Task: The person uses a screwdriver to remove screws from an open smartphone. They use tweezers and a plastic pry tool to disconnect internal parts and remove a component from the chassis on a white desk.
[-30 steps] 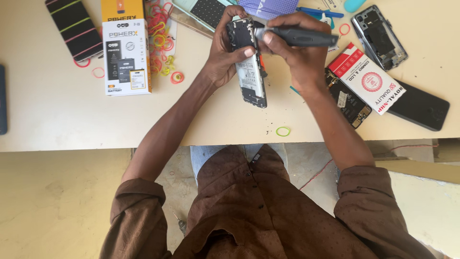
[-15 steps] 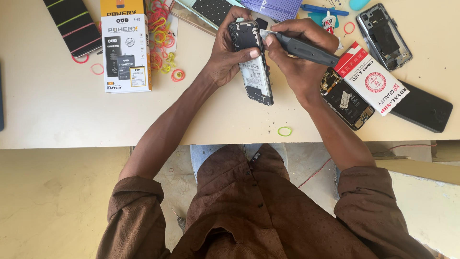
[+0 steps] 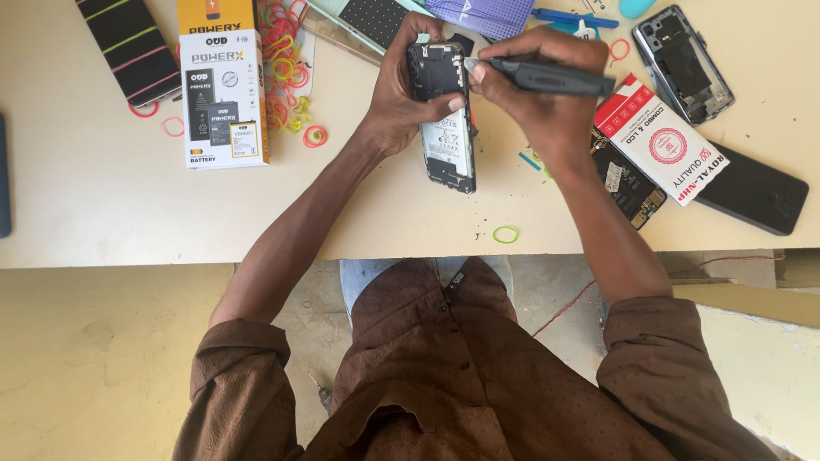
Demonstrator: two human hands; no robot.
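Left edge: a dark slab (image 3: pixel 3 175) sat at the worktop (image 3: pixel 102 213) border, with a striped black case (image 3: pixel 128 49) near the far side.
Battery box: a white and orange box (image 3: pixel 224 94) lay beside a heap of coloured rubber bands (image 3: pixel 286 72), well apart from the hands.
Left hand: the left hand (image 3: pixel 401 94) was wrapped tight around an opened phone (image 3: pixel 444 115), back cover off, held tilted above the worktop, close to the near edge.
Right hand: the right hand (image 3: pixel 538 94) was clenched on a dark screwdriver (image 3: pixel 547 78), its tip touching the phone's upper corner.
Risk: a slip of the tip could likely scratch the board or fling a screw over the near edge.
Right clutter: a red and white box (image 3: pixel 662 141), a bare phone frame (image 3: pixel 683 64) and a black phone (image 3: pixel 752 201) crowded that side.
Open room: bare worktop lay between the battery box and the left forearm.
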